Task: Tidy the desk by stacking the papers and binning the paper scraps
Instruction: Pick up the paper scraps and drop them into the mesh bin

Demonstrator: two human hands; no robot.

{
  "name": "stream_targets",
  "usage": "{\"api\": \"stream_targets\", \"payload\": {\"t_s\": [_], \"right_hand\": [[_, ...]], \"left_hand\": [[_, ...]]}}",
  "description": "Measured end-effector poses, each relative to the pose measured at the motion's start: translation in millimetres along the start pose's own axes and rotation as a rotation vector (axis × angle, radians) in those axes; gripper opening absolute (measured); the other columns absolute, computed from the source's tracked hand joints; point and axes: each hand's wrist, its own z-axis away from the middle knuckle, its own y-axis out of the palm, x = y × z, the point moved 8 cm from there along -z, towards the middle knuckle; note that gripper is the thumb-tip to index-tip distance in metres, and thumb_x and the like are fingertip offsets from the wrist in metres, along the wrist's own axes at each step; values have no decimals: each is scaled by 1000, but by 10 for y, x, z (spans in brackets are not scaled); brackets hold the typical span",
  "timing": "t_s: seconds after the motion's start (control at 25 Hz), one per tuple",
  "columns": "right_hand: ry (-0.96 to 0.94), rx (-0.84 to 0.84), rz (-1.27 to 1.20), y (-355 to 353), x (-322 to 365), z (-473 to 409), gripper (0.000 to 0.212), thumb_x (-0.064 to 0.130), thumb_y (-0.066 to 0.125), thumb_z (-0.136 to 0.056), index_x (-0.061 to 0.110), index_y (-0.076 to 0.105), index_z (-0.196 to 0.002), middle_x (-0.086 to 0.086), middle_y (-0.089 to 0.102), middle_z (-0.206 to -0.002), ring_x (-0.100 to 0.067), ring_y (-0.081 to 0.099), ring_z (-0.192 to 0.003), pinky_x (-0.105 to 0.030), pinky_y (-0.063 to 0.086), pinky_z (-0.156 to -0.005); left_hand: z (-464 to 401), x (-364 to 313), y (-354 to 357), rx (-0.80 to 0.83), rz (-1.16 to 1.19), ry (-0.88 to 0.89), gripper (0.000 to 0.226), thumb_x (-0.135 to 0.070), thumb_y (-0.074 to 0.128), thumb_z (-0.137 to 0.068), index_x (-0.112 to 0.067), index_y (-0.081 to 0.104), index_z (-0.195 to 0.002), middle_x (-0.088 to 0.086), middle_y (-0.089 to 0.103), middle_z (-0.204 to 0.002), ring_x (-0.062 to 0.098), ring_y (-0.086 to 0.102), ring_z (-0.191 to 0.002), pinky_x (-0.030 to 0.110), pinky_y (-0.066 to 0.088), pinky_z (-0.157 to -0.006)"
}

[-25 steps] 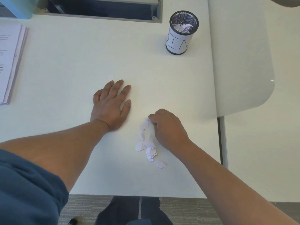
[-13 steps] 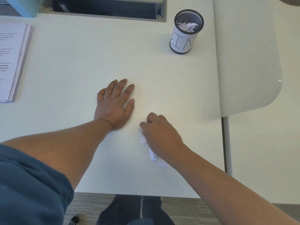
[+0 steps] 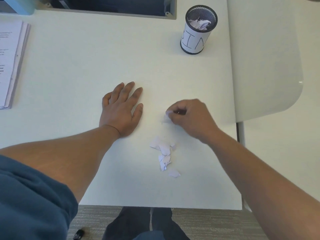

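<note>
Pinching one scrap (image 3: 166, 117), right hand (image 3: 189, 116); one bin (image 3: 197, 30).

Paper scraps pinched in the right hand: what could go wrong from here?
1. The right hand pinches its scrap only by an edge; most of it hangs free, so it could slip on the way to the bin.
2. The bin is narrow, tall and already part full, so a dropped scrap might land on the desk, or a bump might tip it.
3. A loose pile of scraps lies near the desk's front edge; a sweep of the forearm could push some off.
</note>
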Motion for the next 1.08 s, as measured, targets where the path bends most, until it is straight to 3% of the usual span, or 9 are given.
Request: {"api": "stream_targets", "payload": {"t_s": [0.28,0.44,0.6,0.76,0.8,0.84,0.92,1.0,1.08], "right_hand": [[-178,-321,-164,-969,636,-642,9,18,72,-85,20,79,-80,10,75,-76,-12,59,-66,-31,53,-68],[-271,-600,73,-1530,934,-1110,15,22,66,-87,15,79,-85,14,72,-79,-2,59,-69,-16,49,-71],[-254,-549,373,-1648,855,-1537,18,16,58,-89,11,75,-86,2,69,-84,-15,52,-73,-23,42,-68],[-263,-520,566,-1595,826,-1636,17,4,39,-80,6,53,-72,-14,38,-71,-28,25,-74,-33,23,-57],[-279,-531,564,-1586,857,-1585,8,4,38,-81,1,45,-78,-16,40,-71,-33,27,-74,-34,26,-57],[-311,-586,524,-1600,864,-1550,29,5,39,-83,5,68,-81,-16,44,-70,-34,32,-73,-34,30,-58],[-398,-651,422,-1582,878,-1379,16,8,44,-86,11,54,-73,-3,47,-68,-23,37,-70,-29,31,-62],[-452,-711,317,-1505,815,-1130,24,8,52,-89,14,75,-89,7,61,-77,-13,49,-73,-23,40,-70],[-456,-678,239,-1276,643,-860,18,7,58,-91,11,76,-93,4,69,-84,-10,55,-75,-23,47,-76]], "left_hand": [[-6,-1,1,2,-6,15,58,-53,22,-103,-38,25,-159,-8,14,-170,20,5,-157,41,6,-121],[6,2,-16,0,-4,11,59,-53,21,-102,-39,25,-159,-10,13,-170,19,3,-157,39,4,-121],[-4,1,-16,3,-5,11,58,-52,22,-102,-39,25,-159,-10,13,-170,19,3,-157,38,3,-120],[-3,4,-9,3,-26,17,57,-52,22,-103,-38,25,-159,-9,13,-170,20,4,-157,36,0,-119],[-3,3,-13,3,-30,17,57,-52,22,-103,-38,25,-159,-9,13,-170,20,4,-157,36,0,-119],[-5,4,-14,2,-31,15,57,-52,21,-103,-38,25,-159,-9,13,-170,20,5,-157,36,0,-119],[-6,2,-14,3,-29,12,58,-52,21,-103,-38,25,-159,-9,13,-170,20,5,-157,36,0,-119],[-4,1,-12,5,-27,8,58,-53,21,-103,-39,24,-159,-10,13,-170,20,5,-157,37,0,-119],[-5,-2,-16,6,-23,7,58,-53,21,-102,-39,24,-159,-10,13,-170,20,4,-157,37,1,-119]]}}
